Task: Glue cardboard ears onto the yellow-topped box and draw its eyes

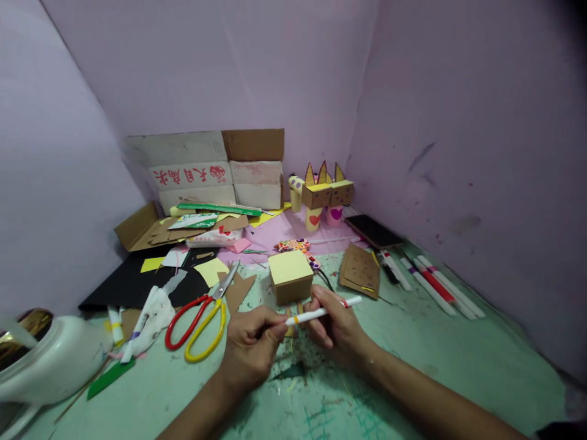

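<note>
Both my hands meet over the green floor, gripping a white marker pen (321,313) with orange and red bands. My left hand (251,349) is closed around the pen's left end. My right hand (337,324) pinches its middle, and the red-banded end sticks out to the right. Just beyond my hands sits a small cardboard cube with a yellow top (290,276). Red and yellow scissors (202,318) lie to the left, blades apart.
Several more white pens (435,284) lie at the right by the wall, near a cardboard piece (360,270) and a dark phone (373,231). Cardboard cat figures (326,195) and boxes (215,171) stand at the back. Black paper (132,282), scraps and a white jug (50,360) fill the left.
</note>
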The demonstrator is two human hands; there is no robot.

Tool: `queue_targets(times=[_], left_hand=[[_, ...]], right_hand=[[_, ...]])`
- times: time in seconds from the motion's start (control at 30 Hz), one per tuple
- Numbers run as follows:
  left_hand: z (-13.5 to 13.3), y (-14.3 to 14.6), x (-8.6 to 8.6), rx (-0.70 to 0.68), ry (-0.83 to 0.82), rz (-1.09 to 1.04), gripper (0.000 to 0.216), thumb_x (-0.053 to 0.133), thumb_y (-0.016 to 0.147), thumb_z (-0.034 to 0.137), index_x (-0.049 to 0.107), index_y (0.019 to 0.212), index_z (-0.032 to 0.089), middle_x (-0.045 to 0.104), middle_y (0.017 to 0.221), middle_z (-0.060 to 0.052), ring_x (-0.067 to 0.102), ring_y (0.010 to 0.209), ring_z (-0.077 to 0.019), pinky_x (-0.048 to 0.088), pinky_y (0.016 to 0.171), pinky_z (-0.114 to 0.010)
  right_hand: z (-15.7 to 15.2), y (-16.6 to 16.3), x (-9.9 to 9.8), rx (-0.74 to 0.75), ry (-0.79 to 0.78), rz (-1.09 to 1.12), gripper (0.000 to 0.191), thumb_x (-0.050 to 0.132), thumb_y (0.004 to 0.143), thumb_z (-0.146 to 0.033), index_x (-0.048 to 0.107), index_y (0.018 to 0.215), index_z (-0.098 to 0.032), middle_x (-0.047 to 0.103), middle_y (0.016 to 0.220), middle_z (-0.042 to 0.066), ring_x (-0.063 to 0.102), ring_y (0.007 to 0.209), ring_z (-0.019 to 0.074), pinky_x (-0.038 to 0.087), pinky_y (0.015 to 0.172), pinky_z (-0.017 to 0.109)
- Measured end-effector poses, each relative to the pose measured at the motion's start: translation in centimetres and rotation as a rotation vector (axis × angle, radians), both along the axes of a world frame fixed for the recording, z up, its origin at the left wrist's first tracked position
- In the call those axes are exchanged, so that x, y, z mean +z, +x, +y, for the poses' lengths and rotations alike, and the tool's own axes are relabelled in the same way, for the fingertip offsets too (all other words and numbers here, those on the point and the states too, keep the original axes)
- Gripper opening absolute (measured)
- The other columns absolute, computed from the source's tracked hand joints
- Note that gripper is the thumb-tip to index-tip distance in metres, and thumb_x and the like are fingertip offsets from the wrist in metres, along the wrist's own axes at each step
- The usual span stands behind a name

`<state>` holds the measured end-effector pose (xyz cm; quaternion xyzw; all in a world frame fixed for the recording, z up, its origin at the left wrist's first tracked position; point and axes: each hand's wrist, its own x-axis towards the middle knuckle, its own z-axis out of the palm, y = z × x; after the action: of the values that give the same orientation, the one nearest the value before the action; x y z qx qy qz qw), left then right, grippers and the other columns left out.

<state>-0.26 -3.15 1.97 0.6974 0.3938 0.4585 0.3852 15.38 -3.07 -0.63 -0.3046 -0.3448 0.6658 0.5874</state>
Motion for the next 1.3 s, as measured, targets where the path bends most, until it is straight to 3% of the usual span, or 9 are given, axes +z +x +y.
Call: queue_targets(times=[0.23, 0.37, 0.43, 0.57, 0.67, 0.9, 1.03, 1.13, 1.3], left_hand=[[1.2, -0.5, -1.6, 0.051, -0.167, -0.04, 0.023, 0.058, 0.078, 0.036, 0.067, 0.074, 0.015, 0.053, 0.047, 0.003, 0.038, 0.035, -0.0068, 0.028, 0.035, -0.018], [2.5, -1.7, -0.7, 0.222, -0.104, -0.107, 0.035, 0.058, 0.079, 0.044, 0.063, 0.103, 0.019, 0.064, 0.074, 0.0, 0.042, 0.04, -0.0065, 0.035, 0.039, -0.019], [3.0, -2.4, 0.3, 0.336, -0.097, -0.128, 0.031, 0.06, 0.078, 0.044, 0.063, 0.098, 0.019, 0.063, 0.072, 0.001, 0.042, 0.042, -0.0068, 0.037, 0.041, -0.02], [3.5, -3.1, 1.7, 0.482, -0.062, -0.127, 0.025, 0.06, 0.075, 0.042, 0.063, 0.085, 0.019, 0.061, 0.07, 0.001, 0.043, 0.044, -0.0075, 0.034, 0.038, -0.019], [3.4, -3.0, 2.0, 0.52, -0.029, -0.099, 0.026, 0.06, 0.072, 0.042, 0.064, 0.081, 0.018, 0.06, 0.066, 0.001, 0.043, 0.043, -0.0079, 0.034, 0.038, -0.019], [3.4, -3.0, 2.1, 0.544, -0.031, -0.048, 0.027, 0.06, 0.071, 0.042, 0.064, 0.08, 0.017, 0.059, 0.062, 0.001, 0.043, 0.042, -0.009, 0.035, 0.038, -0.02], [3.8, -3.9, 2.4, 0.593, 0.0, 0.047, 0.028, 0.058, 0.072, 0.04, 0.065, 0.085, 0.016, 0.063, 0.066, -0.001, 0.049, 0.05, -0.0123, 0.039, 0.047, -0.023], [4.2, -4.2, 2.4, 0.517, -0.026, 0.249, 0.026, 0.053, 0.073, 0.038, 0.065, 0.081, 0.016, 0.066, 0.07, -0.003, 0.056, 0.059, -0.0163, 0.043, 0.056, -0.026], [2.8, -1.9, 1.0, 0.185, -0.153, 0.502, 0.016, 0.057, 0.068, 0.028, 0.068, 0.062, 0.018, 0.064, 0.055, -0.002, 0.057, 0.053, -0.0176, 0.039, 0.051, -0.026]], right_hand=[[0.0, 0.3, 0.3, -0.066, 0.174, -0.368, 0.041, 0.046, 0.082, -0.058, 0.049, 0.066, -0.021, 0.041, 0.035, -0.008, 0.03, 0.029, 0.0076, 0.024, 0.032, 0.02], [-0.1, 6.4, 2.5, -0.28, 0.361, -0.702, 0.023, 0.06, 0.078, -0.041, 0.059, 0.067, -0.02, 0.053, 0.047, -0.003, 0.046, 0.043, 0.012, 0.037, 0.044, 0.023], [-0.1, 11.2, 3.6, -0.361, 0.555, -1.184, 0.008, 0.06, 0.078, -0.025, 0.065, 0.082, -0.022, 0.067, 0.08, 0.006, 0.06, 0.073, 0.0194, 0.046, 0.068, 0.032], [0.0, 19.3, 4.1, -0.257, 0.422, -1.944, 0.053, 0.051, 0.062, 0.0, 0.063, 0.109, -0.021, 0.064, 0.102, 0.012, 0.056, 0.097, 0.0281, 0.043, 0.079, 0.039], [-0.3, 21.2, 3.2, -0.204, 0.372, -2.025, 0.059, 0.047, 0.055, 0.006, 0.067, 0.104, -0.022, 0.065, 0.094, 0.011, 0.056, 0.093, 0.0283, 0.041, 0.077, 0.038], [-0.2, 21.5, 2.4, -0.116, 0.329, -2.185, 0.053, 0.049, 0.064, 0.003, 0.069, 0.104, -0.026, 0.065, 0.09, 0.01, 0.057, 0.087, 0.0263, 0.038, 0.073, 0.036], [0.2, 21.4, 2.6, -0.21, 0.345, -2.227, 0.048, 0.048, 0.067, 0.0, 0.068, 0.105, -0.022, 0.067, 0.095, 0.015, 0.059, 0.086, 0.0308, 0.041, 0.071, 0.041], [-0.6, 18.0, 2.8, -0.353, 0.479, -1.942, 0.034, 0.045, 0.078, -0.012, 0.068, 0.103, -0.019, 0.068, 0.092, 0.015, 0.061, 0.085, 0.0308, 0.044, 0.071, 0.041], [-1.9, 8.0, 3.6, -0.05, 0.385, -1.758, 0.021, 0.051, 0.081, -0.025, 0.069, 0.093, -0.025, 0.071, 0.087, 0.006, 0.065, 0.074, 0.0236, 0.043, 0.063, 0.033]])
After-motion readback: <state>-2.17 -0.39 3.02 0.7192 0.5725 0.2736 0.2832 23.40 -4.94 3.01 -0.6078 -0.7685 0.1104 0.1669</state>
